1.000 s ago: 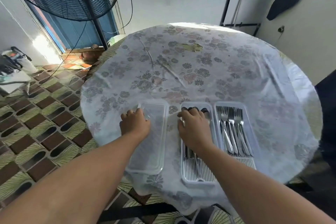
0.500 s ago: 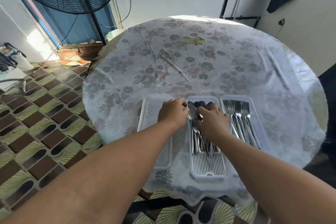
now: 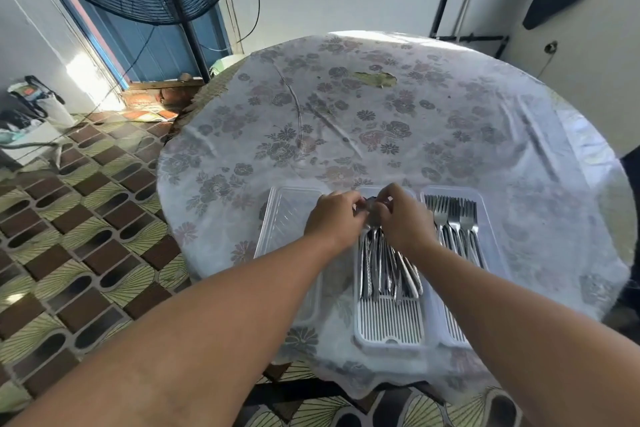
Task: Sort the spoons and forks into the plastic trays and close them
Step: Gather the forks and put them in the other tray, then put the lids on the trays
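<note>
Head view
Sorted: spoons (image 3: 386,267) lie in the middle tray (image 3: 389,329); forks (image 3: 457,229) in the right tray (image 3: 485,204).
Left to do: both trays uncovered; a clear lid (image 3: 287,215) lies just left of them.
Left hand (image 3: 334,218): over the spoon bowls, fingers curled; what it pinches, I cannot tell.
Right hand (image 3: 403,218): touching the left, fingers curled on the spoon heads.

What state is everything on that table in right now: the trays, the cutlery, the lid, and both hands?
Spoon tray: open, no lid on, spoons lying in it.
Spoons: bunched lengthwise, bowls at the far end under the hands.
Fork tray: open, no lid on.
Forks: lying side by side, prongs pointing away.
Clear lid: lying on the table left of the spoon tray.
Left hand: fingers curled at the spoon bowls.
Right hand: fingers curled at the spoon bowls.
</note>
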A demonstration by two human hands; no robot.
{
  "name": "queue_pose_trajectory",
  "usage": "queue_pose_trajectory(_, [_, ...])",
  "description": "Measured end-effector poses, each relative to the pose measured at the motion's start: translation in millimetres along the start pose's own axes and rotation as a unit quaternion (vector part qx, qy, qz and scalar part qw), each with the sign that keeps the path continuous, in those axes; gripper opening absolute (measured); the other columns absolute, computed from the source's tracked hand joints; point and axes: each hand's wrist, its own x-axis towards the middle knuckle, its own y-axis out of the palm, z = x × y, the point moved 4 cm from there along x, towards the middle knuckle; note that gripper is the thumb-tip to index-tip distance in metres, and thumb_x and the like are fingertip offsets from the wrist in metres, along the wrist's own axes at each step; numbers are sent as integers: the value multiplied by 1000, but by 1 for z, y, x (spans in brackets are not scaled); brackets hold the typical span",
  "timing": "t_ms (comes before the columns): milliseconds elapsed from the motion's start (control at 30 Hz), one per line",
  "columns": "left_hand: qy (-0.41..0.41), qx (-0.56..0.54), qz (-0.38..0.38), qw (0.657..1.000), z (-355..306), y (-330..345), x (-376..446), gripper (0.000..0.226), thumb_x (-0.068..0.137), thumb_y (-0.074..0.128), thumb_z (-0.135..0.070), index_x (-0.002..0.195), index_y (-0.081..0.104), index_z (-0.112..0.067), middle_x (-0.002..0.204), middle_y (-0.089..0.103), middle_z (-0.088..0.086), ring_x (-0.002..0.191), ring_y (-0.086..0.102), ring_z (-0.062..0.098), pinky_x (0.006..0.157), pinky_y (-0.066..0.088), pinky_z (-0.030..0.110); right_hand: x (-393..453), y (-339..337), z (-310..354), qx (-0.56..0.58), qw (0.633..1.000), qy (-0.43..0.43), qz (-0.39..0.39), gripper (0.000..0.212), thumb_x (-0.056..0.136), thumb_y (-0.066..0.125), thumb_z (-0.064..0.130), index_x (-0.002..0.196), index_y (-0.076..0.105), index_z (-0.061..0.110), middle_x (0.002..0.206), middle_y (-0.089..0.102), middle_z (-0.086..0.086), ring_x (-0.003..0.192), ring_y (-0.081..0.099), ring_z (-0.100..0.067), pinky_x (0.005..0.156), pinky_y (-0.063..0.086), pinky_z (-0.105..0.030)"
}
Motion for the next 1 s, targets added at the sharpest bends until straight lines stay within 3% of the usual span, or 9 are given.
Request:
queue_pose_trajectory(100, [40, 108, 8, 993, -7, 2, -5, 31, 98, 53, -49, 119, 71, -34, 116, 55, 4, 111, 42, 30, 96, 40, 40, 12, 2, -2, 25, 999, 15, -37, 20, 95, 65, 44, 98, 56, 27, 90, 67, 3, 87, 63, -24, 87, 44, -39])
queue_pose_trajectory(200, [52, 220, 30, 974, -12, 12, -11, 38, 95, 52, -60, 124, 66, -41, 136, 36, 5, 124, 28, 33, 110, 21, 44, 18, 8, -4, -21, 999, -19, -33, 21, 94, 65, 49, 93, 66, 28, 84, 65, 6, 89, 60, -21, 85, 33, -36])
queue_pose_trajectory(300, [27, 278, 64, 958, -12, 25, -14, 46, 94, 51, -65, 133, 59, -41, 146, 22, 9, 131, 15, 35, 116, 9, 49, 13, 6, -12, -74, 994, -59, -56, 23, 98, 57, 49, 103, 72, 33, 107, 66, 5, 108, 57, -22, 93, 31, -41])
queue_pose_trajectory(400, [25, 302, 43, 952, -14, 25, -8, 49, 93, 54, -64, 136, 55, -41, 149, 23, 12, 135, 16, 38, 117, 4, 52, 10, 0, -28, -152, 985, -65, -48, 29, 96, 51, 54, 114, 69, 42, 119, 54, 1, 115, 44, -26, 97, 32, -45])
queue_pose_trajectory(533, [24, 296, 39, 954, -9, 24, -3, 51, 94, 56, -60, 140, 55, -38, 156, 16, 12, 139, 12, 39, 119, 4, 54, 0, 0, -39, -254, 959, -127, -7, 34, 94, 50, 63, 125, 57, 52, 132, 43, 0, 123, 36, -27, 102, 30, -47])
queue_pose_trajectory(767, [45, 237, 18, 970, -1, 27, -8, 33, 94, 56, -54, 121, 61, -36, 143, 27, 4, 131, 19, 33, 116, 16, 50, 2, -6, -35, -241, 963, -116, -17, 43, 94, 64, 38, 131, 51, 54, 130, 39, 0, 119, 36, -26, 101, 30, -44])
queue_pose_trajectory(900, [58, 207, -9, 977, 4, 19, -7, 35, 94, 56, -55, 124, 61, -36, 138, 34, 4, 129, 24, 30, 113, 20, 46, -6, -7, -34, -213, 972, -91, -30, 39, 94, 62, 48, 132, 51, 48, 128, 43, 0, 119, 38, -25, 101, 30, -44])
queue_pose_trajectory(1000, [50, 212, -71, 973, 13, 2, -6, 39, 98, 50, -51, 129, 59, -29, 131, 46, 4, 121, 36, 28, 105, 30, 42, -13, -10, -37, -199, 978, -56, -42, 36, 94, 59, 50, 128, 52, 40, 128, 46, -3, 121, 39, -28, 103, 29, -45])
